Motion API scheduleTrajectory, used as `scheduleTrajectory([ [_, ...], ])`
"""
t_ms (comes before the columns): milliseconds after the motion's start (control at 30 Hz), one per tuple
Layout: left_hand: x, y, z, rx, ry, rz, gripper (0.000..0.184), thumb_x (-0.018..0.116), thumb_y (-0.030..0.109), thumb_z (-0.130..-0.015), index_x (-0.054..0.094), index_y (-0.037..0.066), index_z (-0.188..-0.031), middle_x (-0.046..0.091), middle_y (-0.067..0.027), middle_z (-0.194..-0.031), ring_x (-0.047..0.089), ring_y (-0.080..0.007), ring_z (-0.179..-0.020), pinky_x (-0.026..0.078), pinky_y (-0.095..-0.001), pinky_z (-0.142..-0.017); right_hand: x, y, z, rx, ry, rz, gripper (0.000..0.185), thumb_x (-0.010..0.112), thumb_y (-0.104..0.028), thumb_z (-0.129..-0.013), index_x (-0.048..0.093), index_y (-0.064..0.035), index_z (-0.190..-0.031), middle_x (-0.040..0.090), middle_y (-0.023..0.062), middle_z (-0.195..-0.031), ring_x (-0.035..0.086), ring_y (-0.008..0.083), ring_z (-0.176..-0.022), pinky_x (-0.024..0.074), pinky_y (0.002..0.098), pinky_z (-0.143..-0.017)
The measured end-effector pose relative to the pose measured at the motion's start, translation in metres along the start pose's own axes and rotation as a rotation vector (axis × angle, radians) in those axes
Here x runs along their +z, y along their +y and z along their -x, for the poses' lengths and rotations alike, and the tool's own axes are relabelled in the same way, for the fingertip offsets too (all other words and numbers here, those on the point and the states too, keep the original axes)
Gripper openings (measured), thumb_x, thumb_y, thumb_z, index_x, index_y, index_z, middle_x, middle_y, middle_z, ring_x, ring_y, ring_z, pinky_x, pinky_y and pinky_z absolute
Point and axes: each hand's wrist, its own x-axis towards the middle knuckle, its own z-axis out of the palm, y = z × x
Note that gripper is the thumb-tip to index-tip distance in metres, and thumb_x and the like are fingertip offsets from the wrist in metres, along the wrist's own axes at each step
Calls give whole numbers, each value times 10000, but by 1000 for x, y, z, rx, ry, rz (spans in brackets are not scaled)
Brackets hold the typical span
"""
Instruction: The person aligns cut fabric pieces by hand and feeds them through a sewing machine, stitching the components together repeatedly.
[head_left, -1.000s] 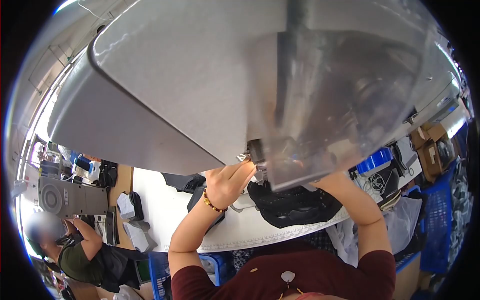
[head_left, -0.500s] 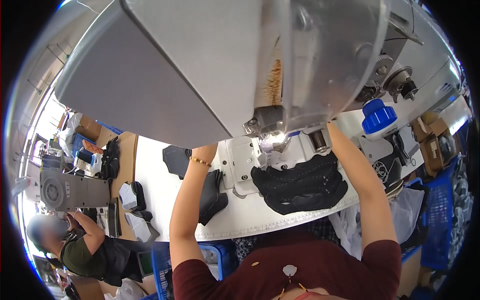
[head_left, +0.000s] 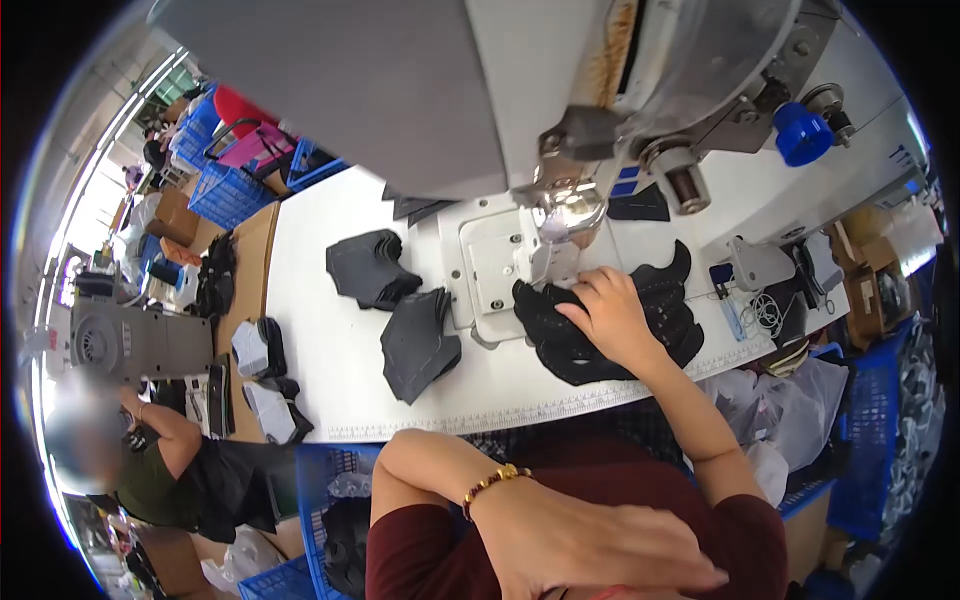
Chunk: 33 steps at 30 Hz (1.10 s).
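Note:
My right hand (head_left: pixel 612 312) is on a pile of curved black fabric pieces (head_left: pixel 665 300), in front of the sewing machine's needle area. Its fingers bend over the pile's upper edge and the thumb lies lower, with black material between them. My left hand (head_left: pixel 590 540), bracelet at the wrist, is raised close to the camera at the bottom. Its fingers stretch to the right, and nothing shows in it. The sewing machine (head_left: pixel 580 130) fills the top, and its metal plate (head_left: pixel 485 262) is set in the white table.
Left of the plate lie two stacks of dark cut pieces (head_left: pixel 372 268) (head_left: pixel 420 345). A ruler strip (head_left: pixel 470 420) follows the table's front edge. A thread snipper (head_left: pixel 728 300) and white cord (head_left: pixel 765 315) lie at right. Another person (head_left: pixel 165 470) sits at far left.
My left hand has come from beside the machine to near the camera. My right hand has moved from behind the machine head onto the black pile. The view has shifted.

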Motion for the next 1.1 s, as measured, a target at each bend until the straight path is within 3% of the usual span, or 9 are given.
scheduleTrajectory([
  [233, -2, 34, 19, -99, -150, -290, 881, 514, 612, -747, 399, -109, -1239, 388, -257, -1315, 394, -386, -1173, 330, -456, -943, 5, 2, 6, 47, 18, -152, 214, 622, -206, -794, 589, -29, -910, 580, 92, -932, 511, 268, -960, 361, 390, -883],
  [333, -13, 37, 46, -11, -33, -505, 672, 649, 506, -743, 544, -20, -1149, 493, -258, -1216, 546, -361, -1024, 458, -415, -812, -4, 6, 4, 65, 27, -212, 154, 622, -142, -791, 592, -32, -895, 580, 98, -910, 519, 272, -953, 359, 391, -893],
  [367, -22, 43, 59, -109, 146, -656, 576, 665, 411, -746, 566, -21, -1115, 540, -232, -1163, 566, -337, -993, 462, -390, -814, -8, 7, 3, 49, 65, -208, 139, 622, -134, -787, 595, -37, -883, 579, 92, -883, 522, 269, -938, 360, 397, -893],
  [433, -46, 61, 97, -846, 801, -1258, 395, 690, 188, -712, 604, -46, -1019, 640, -153, -1009, 610, -285, -913, 465, -345, -828, -20, 3, -1, 26, 164, -196, 105, 632, -109, -772, 597, -48, -850, 574, 79, -789, 534, 269, -885, 352, 421, -915],
  [500, -124, 72, 144, -972, 915, -1688, 455, 692, 180, -726, 571, -7, -1123, 582, -175, -1128, 550, -321, -1042, 419, -360, -906, -43, -1, -6, -23, 165, -147, 104, 633, -96, -764, 587, -49, -843, 523, 63, -696, 531, 252, -806, 344, 437, -944],
  [633, -191, 64, 284, -1571, 626, -1954, 596, 644, 413, -764, 507, 76, -1236, 509, -163, -1231, 426, -322, -1181, 307, -427, -997, -63, -3, -7, -165, 210, -136, 134, 653, -81, -733, 583, -45, -841, 451, 50, -646, 492, 232, -696, 362, 438, -946],
  [833, -189, 54, 305, -1147, 814, -2119, 545, 667, 436, -729, 568, 66, -1117, 577, -129, -1126, 486, -296, -1110, 321, -420, -958, -69, 1, -2, -177, 179, -263, 146, 665, -88, -735, 596, -36, -853, 458, 58, -658, 468, 236, -650, 445, 387, -786],
  [967, -185, 65, 278, -1224, 835, -2034, 370, 713, 302, -729, 611, 31, -959, 635, -118, -932, 589, -242, -897, 411, -341, -854, -68, 4, -14, -63, 213, -341, 126, 669, -109, -751, 594, -39, -826, 484, 57, -657, 454, 240, -618, 395, 350, -637],
  [1100, -160, 68, 183, -744, 1151, -1357, 182, 649, 123, -806, 616, -36, -887, 634, -66, -733, 565, -116, -637, 455, -233, -598, -76, 4, -30, 98, 177, -486, 131, 678, -132, -751, 596, -33, -776, 496, 64, -659, 448, 225, -598, 359, 333, -575],
])
